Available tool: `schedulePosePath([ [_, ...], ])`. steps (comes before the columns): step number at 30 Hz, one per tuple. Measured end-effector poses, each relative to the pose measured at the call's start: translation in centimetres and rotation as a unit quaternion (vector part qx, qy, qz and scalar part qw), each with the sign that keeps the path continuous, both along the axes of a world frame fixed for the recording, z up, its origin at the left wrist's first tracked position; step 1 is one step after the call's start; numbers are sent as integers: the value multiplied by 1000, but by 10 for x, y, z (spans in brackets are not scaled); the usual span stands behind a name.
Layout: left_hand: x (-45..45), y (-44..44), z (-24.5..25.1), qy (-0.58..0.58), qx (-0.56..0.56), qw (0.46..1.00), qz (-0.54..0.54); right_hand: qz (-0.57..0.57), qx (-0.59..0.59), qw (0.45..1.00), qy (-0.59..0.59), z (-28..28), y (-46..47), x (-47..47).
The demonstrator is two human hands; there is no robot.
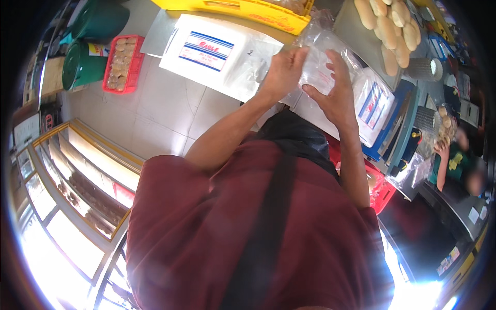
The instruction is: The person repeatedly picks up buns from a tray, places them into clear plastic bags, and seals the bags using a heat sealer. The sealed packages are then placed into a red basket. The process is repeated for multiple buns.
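My left hand point(285, 71) is above the counter with its fingers curled together. Their tips are blurred at the edge of clear plastic bags point(319, 71), and whether they pinch the film cannot be told. My right hand point(336, 87) hovers just to the right, thumb and fingers spread, with nothing in its grasp. Beside my left wrist sits a white Eagle-branded pack point(205, 50) with clear film over its right part. Another white pack with a blue-striped label point(370, 104) lies to the right of my right hand.
A yellow plastic crate point(248, 13) stands behind the packs. Long bread rolls point(387, 31) are heaped at the back right. On the tiled floor point(166, 104), a red crate of buns point(122, 64) sits near a green bin point(83, 64). Another person's hand point(441, 149) is at far right.
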State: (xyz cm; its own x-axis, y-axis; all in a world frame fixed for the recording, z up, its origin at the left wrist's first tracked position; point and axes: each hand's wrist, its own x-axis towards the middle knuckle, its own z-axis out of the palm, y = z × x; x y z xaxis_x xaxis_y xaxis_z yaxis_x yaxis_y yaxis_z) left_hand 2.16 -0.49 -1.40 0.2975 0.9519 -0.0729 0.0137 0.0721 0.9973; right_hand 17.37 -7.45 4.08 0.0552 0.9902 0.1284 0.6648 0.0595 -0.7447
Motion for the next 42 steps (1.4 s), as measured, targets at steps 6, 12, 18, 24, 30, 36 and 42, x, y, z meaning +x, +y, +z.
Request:
schedulePosePath([
  [6,-22,1,10,-70,48,963,-257,80,-227,929,280,2,16,32],
  [12,-39,1,9,-49,-25,975,-213,-18,-250,932,261,-14,13,17],
  [18,-52,-7,3,35,-33,988,-144,9,-130,985,115,-23,11,-7],
  [24,-72,-15,-5,109,1,990,-91,-48,-77,994,62,-9,15,-39],
  [30,-62,-18,-4,-121,-138,977,-111,-73,-124,982,124,6,-19,-62],
  [36,-55,-23,-2,-275,-289,904,-154,-82,-136,910,383,-4,-23,-54],
  [42,-68,2,19,164,-10,978,-129,-154,-127,883,425,-15,-26,-5],
])
